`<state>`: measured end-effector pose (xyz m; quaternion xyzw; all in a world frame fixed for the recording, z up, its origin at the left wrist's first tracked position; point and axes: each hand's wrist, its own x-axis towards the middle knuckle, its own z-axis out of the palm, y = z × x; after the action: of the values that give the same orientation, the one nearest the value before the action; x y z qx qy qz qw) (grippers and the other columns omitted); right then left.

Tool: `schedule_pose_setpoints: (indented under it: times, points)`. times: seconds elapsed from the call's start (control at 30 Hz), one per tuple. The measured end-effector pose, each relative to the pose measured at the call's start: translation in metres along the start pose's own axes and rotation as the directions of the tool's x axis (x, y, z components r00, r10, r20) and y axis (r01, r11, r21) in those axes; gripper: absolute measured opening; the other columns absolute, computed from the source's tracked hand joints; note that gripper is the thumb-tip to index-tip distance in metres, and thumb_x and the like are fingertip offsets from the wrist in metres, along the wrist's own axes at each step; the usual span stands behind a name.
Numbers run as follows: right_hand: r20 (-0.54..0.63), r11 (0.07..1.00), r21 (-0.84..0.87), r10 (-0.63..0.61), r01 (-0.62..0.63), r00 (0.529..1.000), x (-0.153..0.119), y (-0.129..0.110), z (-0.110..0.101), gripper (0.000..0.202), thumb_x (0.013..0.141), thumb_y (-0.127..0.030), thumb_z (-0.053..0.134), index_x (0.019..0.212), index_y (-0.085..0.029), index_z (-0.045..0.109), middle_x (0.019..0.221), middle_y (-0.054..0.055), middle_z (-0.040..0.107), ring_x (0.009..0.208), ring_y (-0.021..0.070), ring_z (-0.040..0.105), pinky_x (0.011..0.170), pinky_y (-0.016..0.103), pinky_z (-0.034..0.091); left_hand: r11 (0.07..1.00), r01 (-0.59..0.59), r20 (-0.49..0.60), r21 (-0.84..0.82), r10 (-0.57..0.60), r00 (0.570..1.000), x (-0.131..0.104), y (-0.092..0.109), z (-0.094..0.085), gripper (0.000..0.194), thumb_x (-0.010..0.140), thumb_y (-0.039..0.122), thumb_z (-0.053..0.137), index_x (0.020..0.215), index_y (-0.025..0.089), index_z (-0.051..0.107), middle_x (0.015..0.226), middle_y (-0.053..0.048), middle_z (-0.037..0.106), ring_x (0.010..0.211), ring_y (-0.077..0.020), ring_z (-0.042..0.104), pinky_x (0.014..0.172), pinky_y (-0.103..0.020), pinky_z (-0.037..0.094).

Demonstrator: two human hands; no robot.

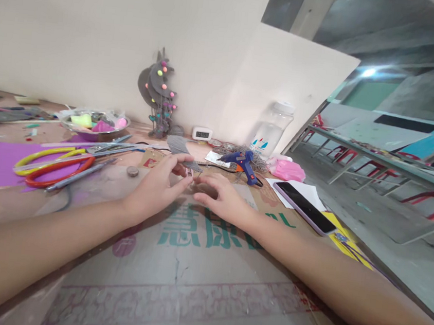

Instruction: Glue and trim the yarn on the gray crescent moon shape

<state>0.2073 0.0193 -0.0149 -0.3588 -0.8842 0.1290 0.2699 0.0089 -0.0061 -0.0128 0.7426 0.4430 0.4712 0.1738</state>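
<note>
Grey cloth (177, 144), left of the glue gun (241, 161), looks light and soft, best pinched by its edges; left fingers (180, 158) clamp it, right fingers (212, 180) curl apart.

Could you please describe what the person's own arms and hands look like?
The left hand and right hand are ungloved. The left forearm and right forearm are bare, with no sleeve in view. No watch or bracelet shows at either wrist.
</note>
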Motion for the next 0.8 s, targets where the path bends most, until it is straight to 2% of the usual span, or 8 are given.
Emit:
schedule_pose_setpoints:
  times: [0.13, 0.27, 0.43, 0.6, 0.7, 0.8]
  points:
    - [0.060, 0.985, -0.135, -0.099, 0.106, 0.993, -0.003, -0.003, 0.001, 0.014, 0.090, -0.028, 0.059, 0.093, -0.018, 0.069, 0.084, 0.005, 0.069, 0.085, 0.0186, 0.058, 0.084, 0.034, 0.041, 0.999, -0.008, 0.021, 0.045, 0.007, 1.000, 0.000, 0.000, 0.001, 0.037, 0.087, 0.021, 0.055, 0.123, 0.018, 0.049, 0.100, -0.005, 0.060, 0.093, -0.0185, 0.059, 0.086, -0.034, 0.047]
    - [0.048, 0.960, -0.220, -0.166, 0.173, 0.985, -0.005, -0.009, -0.005, 0.026, 0.097, -0.025, 0.043, 0.087, -0.018, 0.066, 0.079, 0.005, 0.068, 0.074, 0.0168, 0.056, 0.073, 0.029, 0.040, 0.998, -0.008, 0.046, 0.067, 0.005, 0.999, 0.000, -0.004, 0.003, 0.035, 0.085, 0.014, 0.052, 0.119, 0.020, 0.049, 0.109, -0.006, 0.059, 0.096, -0.0191, 0.059, 0.087, -0.035, 0.047]
    - [-0.047, 0.910, -0.320, -0.294, 0.264, 0.955, -0.005, -0.018, -0.019, 0.030, 0.098, -0.029, 0.039, 0.091, -0.017, 0.066, 0.079, 0.007, 0.066, 0.078, 0.0179, 0.058, 0.074, 0.029, 0.041, 0.991, -0.055, 0.066, 0.120, 0.047, 0.997, -0.001, -0.004, 0.004, 0.029, 0.083, 0.021, 0.062, 0.109, 0.020, 0.049, 0.105, -0.005, 0.058, 0.096, -0.0193, 0.057, 0.087, -0.035, 0.046]
    - [-0.129, 0.958, -0.227, -0.210, 0.177, 0.969, -0.003, -0.021, -0.029, 0.027, 0.097, -0.032, 0.043, 0.094, -0.019, 0.067, 0.079, 0.005, 0.068, 0.078, 0.0173, 0.060, 0.076, 0.029, 0.043, 0.995, -0.047, 0.078, 0.082, 0.041, 0.996, -0.001, -0.001, 0.002, 0.027, 0.082, 0.025, 0.065, 0.103, 0.020, 0.049, 0.103, -0.004, 0.057, 0.099, -0.0200, 0.055, 0.087, -0.034, 0.045]
    - [-0.184, 0.992, -0.099, -0.099, 0.082, 0.978, -0.003, -0.022, -0.030, 0.026, 0.096, -0.032, 0.044, 0.097, -0.021, 0.068, 0.088, 0.004, 0.070, 0.082, 0.0168, 0.062, 0.076, 0.028, 0.044, 1.000, 0.009, 0.067, -0.001, -0.009, 0.998, -0.001, 0.000, 0.001, 0.027, 0.081, 0.028, 0.066, 0.100, 0.021, 0.049, 0.101, -0.004, 0.056, 0.095, -0.0192, 0.057, 0.084, -0.033, 0.046]
    - [-0.206, 0.999, 0.042, 0.028, -0.020, 0.978, -0.004, -0.020, -0.027, 0.028, 0.096, -0.032, 0.042, 0.095, -0.020, 0.068, 0.078, 0.001, 0.066, 0.071, 0.0140, 0.059, 0.069, 0.025, 0.043, 0.994, 0.057, 0.074, -0.092, -0.050, 0.996, -0.001, -0.001, 0.001, 0.030, 0.080, 0.030, 0.068, 0.100, 0.021, 0.048, 0.102, -0.003, 0.055, 0.093, -0.0183, 0.058, 0.081, -0.032, 0.047]
